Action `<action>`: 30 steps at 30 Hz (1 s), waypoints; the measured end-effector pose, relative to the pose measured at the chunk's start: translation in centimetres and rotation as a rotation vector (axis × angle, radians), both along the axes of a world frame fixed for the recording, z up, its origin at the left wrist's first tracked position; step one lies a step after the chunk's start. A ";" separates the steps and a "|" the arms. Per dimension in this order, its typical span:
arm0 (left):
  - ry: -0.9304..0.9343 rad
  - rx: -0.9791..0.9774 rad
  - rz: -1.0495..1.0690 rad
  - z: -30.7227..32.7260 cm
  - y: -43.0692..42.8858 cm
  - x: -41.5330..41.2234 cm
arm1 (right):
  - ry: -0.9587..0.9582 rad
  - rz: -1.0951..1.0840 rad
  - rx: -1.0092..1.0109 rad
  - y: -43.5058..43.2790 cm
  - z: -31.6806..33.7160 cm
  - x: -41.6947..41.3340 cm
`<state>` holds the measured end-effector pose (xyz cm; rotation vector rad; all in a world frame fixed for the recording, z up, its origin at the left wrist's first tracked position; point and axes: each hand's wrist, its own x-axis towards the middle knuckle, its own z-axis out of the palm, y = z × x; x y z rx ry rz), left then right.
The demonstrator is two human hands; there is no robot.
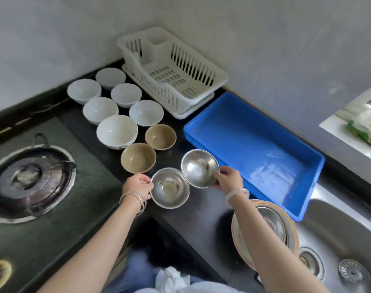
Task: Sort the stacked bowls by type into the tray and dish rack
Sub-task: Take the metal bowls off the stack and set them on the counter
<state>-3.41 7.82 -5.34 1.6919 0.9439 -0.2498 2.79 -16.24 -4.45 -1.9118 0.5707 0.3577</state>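
My left hand grips the left rim of a steel bowl resting on the black counter. My right hand holds a second steel bowl by its right rim, tilted and lifted beside the blue tray. Two tan bowls sit just beyond. Several white bowls are spread in rows toward the back left. The white dish rack stands in the corner with nothing in it, and nothing lies in the blue tray.
A gas stove burner lies to the left. A steel sink at the right holds a stack of bowls partly hidden by my right forearm. A window ledge with items is at far right.
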 end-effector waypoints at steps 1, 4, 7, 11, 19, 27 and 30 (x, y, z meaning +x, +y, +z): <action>0.005 -0.004 0.004 -0.2 0.3 0.1 | 0.015 0.000 0.004 0.6 -0.4 0.6; 0.023 -0.009 0.003 -0.8 1.1 0.4 | 0.048 -0.010 0.002 2.2 -1.5 2.1; 0.040 -0.003 0.007 -1.1 1.7 0.8 | 0.070 -0.023 -0.006 3.4 -2.3 3.1; 0.062 0.005 0.017 -1.4 2.1 1.0 | 0.107 -0.033 -0.011 4.4 -3.5 3.9; 0.081 0.041 -0.003 -1.9 2.4 1.0 | 0.113 -0.098 0.102 5.2 -4.6 4.2; 0.051 0.113 -0.013 -2.1 2.5 0.9 | 0.147 -0.101 0.164 5.5 -4.5 3.9; 0.034 0.169 -0.025 -1.8 2.3 0.9 | 0.158 -0.098 0.187 5.5 -4.5 3.8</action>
